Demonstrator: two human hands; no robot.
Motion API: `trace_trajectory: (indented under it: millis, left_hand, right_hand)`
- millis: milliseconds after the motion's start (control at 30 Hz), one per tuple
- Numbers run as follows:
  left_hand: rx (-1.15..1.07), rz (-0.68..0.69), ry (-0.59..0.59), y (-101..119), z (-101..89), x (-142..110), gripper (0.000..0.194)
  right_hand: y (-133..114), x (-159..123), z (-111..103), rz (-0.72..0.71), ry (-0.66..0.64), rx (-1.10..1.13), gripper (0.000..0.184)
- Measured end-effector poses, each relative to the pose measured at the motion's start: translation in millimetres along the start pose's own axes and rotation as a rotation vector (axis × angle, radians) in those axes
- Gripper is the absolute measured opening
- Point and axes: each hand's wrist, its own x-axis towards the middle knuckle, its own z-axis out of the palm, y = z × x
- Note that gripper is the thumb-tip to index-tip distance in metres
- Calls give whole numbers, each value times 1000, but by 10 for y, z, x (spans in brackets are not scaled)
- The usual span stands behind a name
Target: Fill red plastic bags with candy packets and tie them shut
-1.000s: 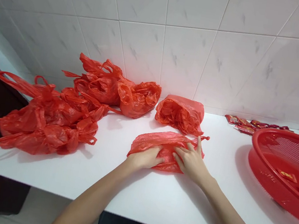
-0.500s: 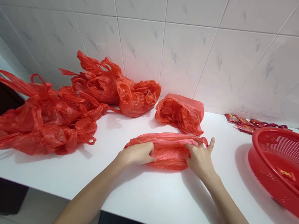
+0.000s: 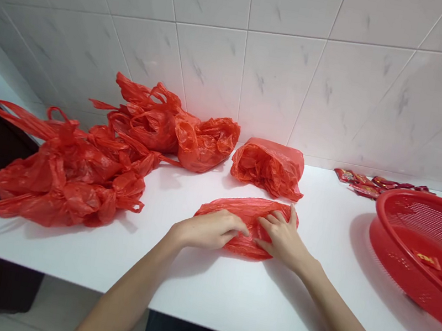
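A flattened red plastic bag (image 3: pixel 234 209) lies on the white table (image 3: pixel 225 295) right in front of me. My left hand (image 3: pixel 211 230) rests on its left half with the fingers laid flat over the plastic. On the bag's right half my right hand (image 3: pixel 283 238) presses down, fingers spread. Both hands almost meet in the middle of the bag. Just behind it sits another red bag (image 3: pixel 269 167), puffed up and open-mouthed, near the tiled wall.
A heap of several tied red bags (image 3: pixel 77 171) fills the table's left side, with more red bags (image 3: pixel 176 130) against the wall. A red plastic basket (image 3: pixel 426 248) with small packets stands at the right. Loose red packets (image 3: pixel 363 182) lie by the wall.
My hands, which had pulled apart to the bag's two ends, have come back together over its middle. The bag looks shorter and more bunched than before.
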Motion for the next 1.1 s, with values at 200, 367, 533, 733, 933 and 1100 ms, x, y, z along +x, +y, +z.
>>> trace_trajectory:
  millis: [200,367,533,733,933,1100]
  left_hand:
    - [114,-114,92,-100,72,118,31]
    - [127,-340,-56,-324,104,143,28]
    - [104,-463,-107,-357,59,111,72]
    - [130,-445,-157,-297,40,97,72]
    - [110,-444,-174,-242,72,93,71]
    - [10,-273,-110,-174,47,57,63]
  right_hand:
    - [35,7,-29,17,-44,-5,30]
    - [76,-26,-82,50,-107,3,38]
    - [131,-91,-158,190,-263,-29,71]
    - [227,-147,-231,64,-93,71,44]
    - [193,-101,-164,-65,160,175,24]
    - [154,-83,-100,-12,-17,113,22]
